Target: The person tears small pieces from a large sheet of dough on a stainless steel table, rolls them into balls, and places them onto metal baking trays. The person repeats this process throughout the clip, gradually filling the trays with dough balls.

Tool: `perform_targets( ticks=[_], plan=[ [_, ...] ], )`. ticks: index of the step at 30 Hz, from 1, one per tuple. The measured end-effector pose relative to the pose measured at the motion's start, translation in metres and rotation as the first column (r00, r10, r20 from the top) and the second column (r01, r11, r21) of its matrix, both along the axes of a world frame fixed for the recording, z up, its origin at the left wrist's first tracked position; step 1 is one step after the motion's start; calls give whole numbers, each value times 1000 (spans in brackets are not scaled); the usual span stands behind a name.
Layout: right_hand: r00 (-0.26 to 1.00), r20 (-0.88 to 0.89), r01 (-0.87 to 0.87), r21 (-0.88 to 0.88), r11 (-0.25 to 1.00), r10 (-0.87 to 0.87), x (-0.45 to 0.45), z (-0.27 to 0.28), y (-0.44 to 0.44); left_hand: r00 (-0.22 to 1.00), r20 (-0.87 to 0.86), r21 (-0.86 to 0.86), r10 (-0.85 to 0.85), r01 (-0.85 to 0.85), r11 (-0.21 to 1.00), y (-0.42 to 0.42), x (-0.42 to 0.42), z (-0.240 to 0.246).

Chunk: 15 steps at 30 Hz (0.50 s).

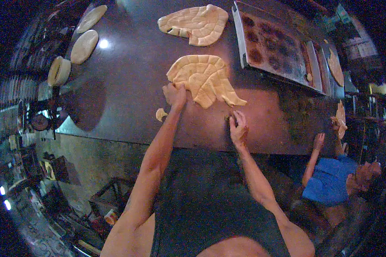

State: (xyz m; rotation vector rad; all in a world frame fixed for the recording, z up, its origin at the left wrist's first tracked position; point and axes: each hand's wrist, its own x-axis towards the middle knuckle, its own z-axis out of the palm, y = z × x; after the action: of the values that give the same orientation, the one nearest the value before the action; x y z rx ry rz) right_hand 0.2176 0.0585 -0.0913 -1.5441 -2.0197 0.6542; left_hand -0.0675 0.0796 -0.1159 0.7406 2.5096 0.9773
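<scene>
A flat, scored sheet of dough [202, 77] with an uneven lower edge lies on the dark worktable [132, 96]. My left hand [176, 95] touches its lower left edge with bent fingers; whether they grip it is hard to see. My right hand [238, 128] hovers or rests just below the dough's right tip, fingers curled and apart, with nothing visible in them. Left of my left forearm lies a small dough scrap [161, 114]. Farther up the table is a second scored dough sheet [196, 25], with a notch in its lower edge.
Stained metal baking trays [273, 45] stand at the right. Dough discs [84, 46] and a round, rimmed container [59, 71] sit at the far left. A co-worker in a blue shirt [329, 181] handles another dough piece [341, 119] at the right.
</scene>
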Motion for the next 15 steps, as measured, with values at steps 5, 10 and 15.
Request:
perform_targets(
  ticks=[5,10,15],
  plan=[
    [968,159,-212,120,970,192,-4,-10,-7,976,104,56,193,-200,978,25,8,-21],
    [897,222,-426,200,882,383,2,-20,5,745,653,99,138,-265,959,26,-12,-34],
    [909,57,-416,81,906,413,-5,-20,14,747,665,180,-23,-131,975,10,-15,-10]
  ],
)
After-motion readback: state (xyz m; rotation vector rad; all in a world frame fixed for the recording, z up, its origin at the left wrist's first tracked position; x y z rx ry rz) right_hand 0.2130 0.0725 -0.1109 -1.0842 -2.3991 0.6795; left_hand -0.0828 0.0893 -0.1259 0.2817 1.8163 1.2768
